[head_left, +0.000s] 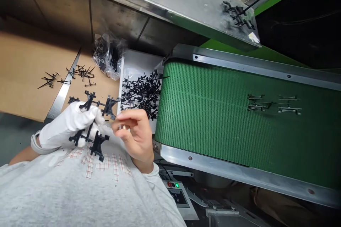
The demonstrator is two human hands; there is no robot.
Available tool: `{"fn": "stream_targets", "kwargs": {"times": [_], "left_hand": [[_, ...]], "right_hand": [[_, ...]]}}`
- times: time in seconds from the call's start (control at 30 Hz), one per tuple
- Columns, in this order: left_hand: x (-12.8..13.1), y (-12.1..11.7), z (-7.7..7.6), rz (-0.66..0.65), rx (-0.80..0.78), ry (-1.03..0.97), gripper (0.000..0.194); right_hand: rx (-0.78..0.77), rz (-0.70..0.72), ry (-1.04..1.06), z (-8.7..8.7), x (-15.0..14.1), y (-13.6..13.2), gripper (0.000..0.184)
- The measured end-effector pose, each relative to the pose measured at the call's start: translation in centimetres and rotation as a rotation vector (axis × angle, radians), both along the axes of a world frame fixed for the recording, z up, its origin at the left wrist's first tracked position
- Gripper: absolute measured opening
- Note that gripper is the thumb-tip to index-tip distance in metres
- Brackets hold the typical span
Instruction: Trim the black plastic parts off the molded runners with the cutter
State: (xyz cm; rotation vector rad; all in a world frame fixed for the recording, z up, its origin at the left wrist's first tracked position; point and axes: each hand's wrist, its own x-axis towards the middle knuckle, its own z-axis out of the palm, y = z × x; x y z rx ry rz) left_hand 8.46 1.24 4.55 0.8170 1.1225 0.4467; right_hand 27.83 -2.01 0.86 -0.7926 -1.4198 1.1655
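Note:
My left hand (69, 124), in a white glove, grips a black moulded plastic frame (97, 145) joined by thin runners to a second black frame (109, 107). My right hand (133, 134), bare and with a ring on one finger, is curled right next to the upper frame. Its thumb and forefinger come close together by a thin runner. I cannot tell whether they pinch anything. A grey sweatshirt sleeve (150, 170) reaches that wrist.
Beyond my hands, a white bin (133, 60) holds a heap of black plastic parts (141, 94). A green conveyor belt (202, 120) carries several black parts (274, 104). To the left lie a cardboard sheet (26, 71), loose black parts (81, 74) and a clear plastic bag (109, 58).

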Motion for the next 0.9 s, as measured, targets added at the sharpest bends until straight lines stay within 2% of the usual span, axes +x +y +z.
{"fn": "stream_targets", "kwargs": {"times": [0.17,0.37,0.53,0.73,0.9], "left_hand": [[0.3,-0.1,0.2,0.084,-0.015,-0.018,0.068],[1.1,0.2,0.9,0.129,-0.039,0.026,0.074],[1.0,0.2,0.9,0.109,-0.081,0.027,0.079],[0.9,-0.1,1.0,0.116,-0.118,-0.007,0.072],[1.0,0.0,1.3,0.133,-0.106,-0.003,0.074]], "right_hand": [[0.057,0.072,-0.037,0.6,-0.2,-0.5,0.021],[0.127,0.096,-0.043,0.3,-0.3,-0.1,0.019],[0.153,0.05,-0.056,0.3,-0.4,0.1,0.017],[0.209,0.093,-0.004,0.3,-0.3,0.4,0.019],[0.225,0.063,-0.025,0.5,-0.3,0.3,0.021]]}}
